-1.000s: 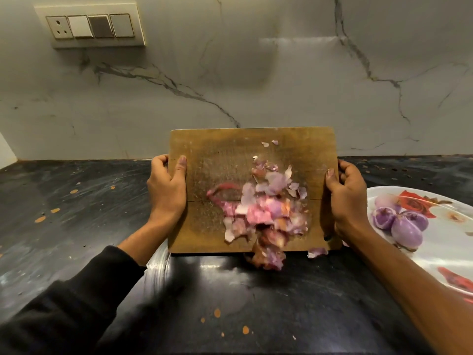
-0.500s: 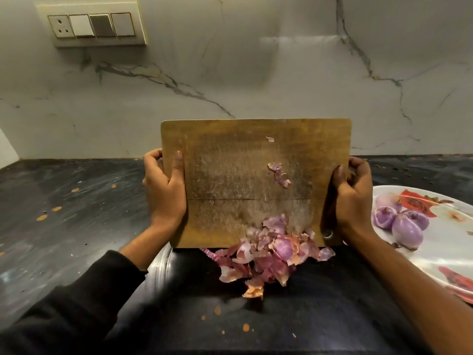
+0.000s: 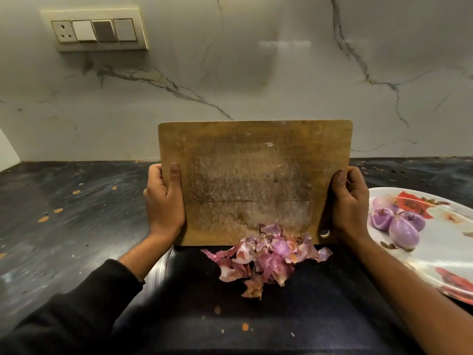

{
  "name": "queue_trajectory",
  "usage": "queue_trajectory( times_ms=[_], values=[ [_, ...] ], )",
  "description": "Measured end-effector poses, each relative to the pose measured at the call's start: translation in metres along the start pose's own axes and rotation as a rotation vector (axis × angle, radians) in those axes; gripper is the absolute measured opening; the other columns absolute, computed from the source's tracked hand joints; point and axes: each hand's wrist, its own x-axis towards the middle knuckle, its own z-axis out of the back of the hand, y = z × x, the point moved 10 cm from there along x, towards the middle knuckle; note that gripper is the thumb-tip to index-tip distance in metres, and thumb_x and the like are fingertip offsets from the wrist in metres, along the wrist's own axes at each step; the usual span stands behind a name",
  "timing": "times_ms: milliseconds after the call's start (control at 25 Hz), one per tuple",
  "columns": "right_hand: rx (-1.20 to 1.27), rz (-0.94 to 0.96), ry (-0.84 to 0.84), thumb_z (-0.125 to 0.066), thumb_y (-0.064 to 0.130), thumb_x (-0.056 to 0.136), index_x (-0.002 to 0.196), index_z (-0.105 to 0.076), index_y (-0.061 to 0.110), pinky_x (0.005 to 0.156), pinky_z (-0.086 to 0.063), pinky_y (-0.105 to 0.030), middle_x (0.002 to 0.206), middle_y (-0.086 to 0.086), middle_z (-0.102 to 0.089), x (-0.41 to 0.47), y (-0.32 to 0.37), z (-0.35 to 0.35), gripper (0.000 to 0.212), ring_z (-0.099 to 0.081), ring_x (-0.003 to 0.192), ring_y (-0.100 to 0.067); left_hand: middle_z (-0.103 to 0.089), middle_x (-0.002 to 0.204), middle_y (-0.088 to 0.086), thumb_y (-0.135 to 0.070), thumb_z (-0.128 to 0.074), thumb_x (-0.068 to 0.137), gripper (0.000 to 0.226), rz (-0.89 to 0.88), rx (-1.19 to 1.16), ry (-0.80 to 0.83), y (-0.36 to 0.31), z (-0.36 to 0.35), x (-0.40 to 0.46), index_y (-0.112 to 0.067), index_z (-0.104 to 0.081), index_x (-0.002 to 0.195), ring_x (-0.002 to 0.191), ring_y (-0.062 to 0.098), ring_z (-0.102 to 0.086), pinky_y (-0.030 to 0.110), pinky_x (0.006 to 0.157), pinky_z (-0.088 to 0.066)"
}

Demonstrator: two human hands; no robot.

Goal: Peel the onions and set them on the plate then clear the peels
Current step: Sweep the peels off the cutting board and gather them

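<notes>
A wooden cutting board (image 3: 245, 175) stands tilted almost upright, its lower edge near the dark counter. My left hand (image 3: 165, 201) grips its left side and my right hand (image 3: 348, 203) grips its right side. A heap of pink and purple onion peels (image 3: 266, 257) lies on the counter against the board's bottom edge. Peeled purple onions (image 3: 399, 224) sit on a white flowered plate (image 3: 435, 254) at the right.
A dark speckled counter (image 3: 76, 216) stretches left and toward me. A marble wall (image 3: 256, 73) rises behind the board, with a switch panel (image 3: 98, 29) at upper left. Small crumbs dot the counter at the back right.
The board has been tipped up steeper. The peels have slid off its face and now lie heaped on the counter at its lower edge; the board's face is nearly bare.
</notes>
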Motion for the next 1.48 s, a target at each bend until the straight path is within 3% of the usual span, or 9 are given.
queue_trajectory(
  times_ms=[160,360,760,1040,1240,1360,1480],
  values=[
    [-0.006,0.07,-0.039,-0.041,0.03,0.104,0.09,-0.051,0.03,0.069,-0.047,-0.03,0.084,0.005,-0.056,0.002,0.014,0.002,0.017,-0.054,0.078,-0.013,-0.051,0.076,-0.009,-0.032,-0.041,0.105,0.02,-0.027,-0.028,-0.024,-0.002,0.004,-0.002,-0.012,-0.041,0.102,0.058,-0.006,-0.053,0.011,0.05,-0.041],
    [0.027,0.045,-0.054,-0.041,0.027,0.105,0.088,-0.05,0.03,0.064,-0.044,-0.02,0.077,0.016,-0.054,0.001,0.008,0.002,0.019,-0.051,0.071,-0.003,-0.05,0.076,-0.008,-0.027,-0.041,0.106,0.015,-0.057,-0.023,-0.005,-0.009,0.001,-0.001,-0.012,-0.04,0.103,0.059,-0.008,-0.053,0.01,0.05,-0.04],
    [0.086,-0.015,0.06,-0.039,0.032,0.106,0.094,-0.051,0.032,0.071,-0.047,-0.03,0.086,0.013,-0.057,0.004,-0.004,-0.01,0.017,-0.054,0.079,-0.009,-0.051,0.078,-0.01,-0.028,-0.039,0.106,0.016,-0.071,-0.034,0.005,-0.001,-0.002,0.004,-0.012,-0.04,0.105,0.061,-0.008,-0.054,0.01,0.052,-0.043],
    [0.1,-0.064,0.086,-0.035,0.025,0.109,0.097,-0.049,0.03,0.07,-0.047,-0.029,0.089,0.009,-0.056,0.004,-0.012,-0.01,0.02,-0.054,0.081,-0.009,-0.051,0.077,-0.009,-0.028,-0.037,0.106,0.016,-0.071,-0.032,0.003,0.002,-0.008,0.006,-0.013,-0.04,0.106,0.059,-0.008,-0.054,0.01,0.051,-0.042],
    [0.072,-0.037,0.077,-0.035,0.026,0.109,0.097,-0.049,0.031,0.065,-0.049,-0.021,0.084,0.014,-0.056,0.009,-0.007,-0.009,0.02,-0.055,0.075,-0.003,-0.052,0.078,-0.009,-0.026,-0.036,0.107,0.009,-0.081,-0.064,-0.006,0.001,-0.007,0.005,-0.028,-0.039,0.099,0.06,-0.007,-0.055,0.01,0.051,-0.043],
    [0.071,-0.059,0.074,-0.036,0.031,0.108,0.095,-0.05,0.034,0.07,-0.048,-0.032,0.087,0.011,-0.056,0.01,-0.014,-0.008,0.019,-0.054,0.079,-0.009,-0.052,0.078,-0.009,-0.027,-0.036,0.107,0.011,-0.071,-0.044,0.022,0.005,-0.011,0.005,-0.016,-0.039,0.106,0.06,-0.007,-0.055,0.01,0.051,-0.042],
    [0.085,-0.08,0.085,-0.038,0.035,0.105,0.096,-0.052,0.035,0.075,-0.048,-0.041,0.092,0.004,-0.056,0.011,-0.021,-0.01,0.016,-0.054,0.084,-0.017,-0.052,0.076,-0.009,-0.029,-0.034,0.107,0.015,-0.043,-0.033,0.035,0.013,-0.016,0.008,-0.015,-0.04,0.109,0.059,-0.006,-0.054,0.012,0.05,-0.041]
  ],
)
